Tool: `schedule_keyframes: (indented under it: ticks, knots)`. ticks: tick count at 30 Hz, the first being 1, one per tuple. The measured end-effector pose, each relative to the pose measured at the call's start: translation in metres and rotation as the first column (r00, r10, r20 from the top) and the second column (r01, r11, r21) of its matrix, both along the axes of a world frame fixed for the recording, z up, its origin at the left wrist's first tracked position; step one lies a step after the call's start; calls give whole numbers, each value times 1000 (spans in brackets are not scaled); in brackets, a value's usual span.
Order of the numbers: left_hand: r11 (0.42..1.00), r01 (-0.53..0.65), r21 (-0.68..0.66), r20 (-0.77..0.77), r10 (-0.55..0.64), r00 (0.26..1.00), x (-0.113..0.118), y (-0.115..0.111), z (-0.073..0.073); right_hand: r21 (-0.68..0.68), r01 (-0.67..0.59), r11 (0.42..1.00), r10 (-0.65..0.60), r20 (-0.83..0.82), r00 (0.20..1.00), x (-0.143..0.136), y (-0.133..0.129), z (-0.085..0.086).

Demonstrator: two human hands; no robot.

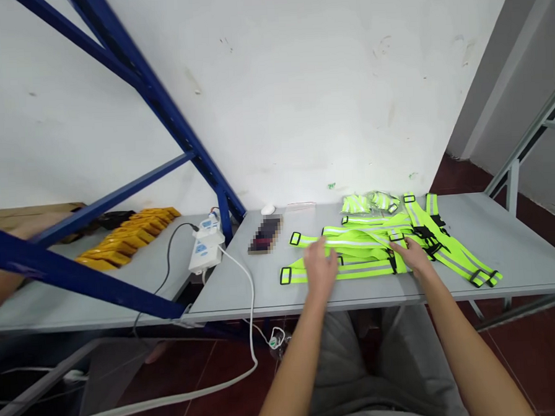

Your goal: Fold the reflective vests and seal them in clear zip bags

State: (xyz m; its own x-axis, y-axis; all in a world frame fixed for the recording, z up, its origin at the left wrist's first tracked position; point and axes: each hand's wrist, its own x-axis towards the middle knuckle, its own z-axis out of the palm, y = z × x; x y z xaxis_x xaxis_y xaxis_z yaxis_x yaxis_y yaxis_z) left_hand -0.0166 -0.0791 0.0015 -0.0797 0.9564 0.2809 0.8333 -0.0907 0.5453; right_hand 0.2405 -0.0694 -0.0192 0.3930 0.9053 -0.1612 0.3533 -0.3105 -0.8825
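Observation:
Neon-yellow reflective straps [355, 270] with grey stripes and black buckles lie in a loose, overlapping pile on the grey table [249, 290]. My left hand [320, 268] is over the left part of the pile, smeared by motion, so its grip on the straps cannot be made out. At the middle of the pile, my right hand [413, 255] pinches a reflective strap [397, 234] near its black buckle. More straps [466, 257] fan out to the right of that hand, with buckles at their near ends. Behind the pile sit bundled straps in clear plastic bags [370, 203].
A blurred-out dark object [264, 235] and a small white item [268, 209] lie left of the straps. A white power strip [206, 249] with cables stands by the blue rack frame [180, 126]. Yellow packets [130, 237] line the left table, where another person's arm [4, 272] reaches in.

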Motion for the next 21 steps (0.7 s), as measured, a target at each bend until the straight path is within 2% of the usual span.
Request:
schedule_keyframes:
  ticks: [2, 3, 6, 10, 15, 18, 21]
  knots:
    - [974, -226, -32, -1, 226, 974, -41, 22, 4, 0, 2, 1000, -2, -5, 1000, -1, -1, -1]
    - [953, -297, -56, -6, 297, 955, -57, 32, 4, 0, -1, 1000, 1, -8, 1000, -1, -2, -2]
    - [935, -338, -110, -25, 338, 941, -86, 53, 1, 5, -5, 1000, 5, -19, 1000, -3, -2, -5]
    - [945, -316, -84, 6, 318, 948, -91, 62, -6, 15, -2, 1000, 2, -29, 1000, -4, -2, -6]
    - [926, -373, -62, 169, 378, 910, -102, 65, -2, 59, -83, 995, 87, -69, 994, -10, 0, -6]
    - [898, -438, -44, 315, 429, 847, -105, 65, 9, 59, -63, 996, 65, -16, 998, -15, 4, -7]
    - [869, -494, 13, 467, 431, 772, -78, 53, 31, 36, -22, 999, 15, 181, 983, -19, 9, -4]
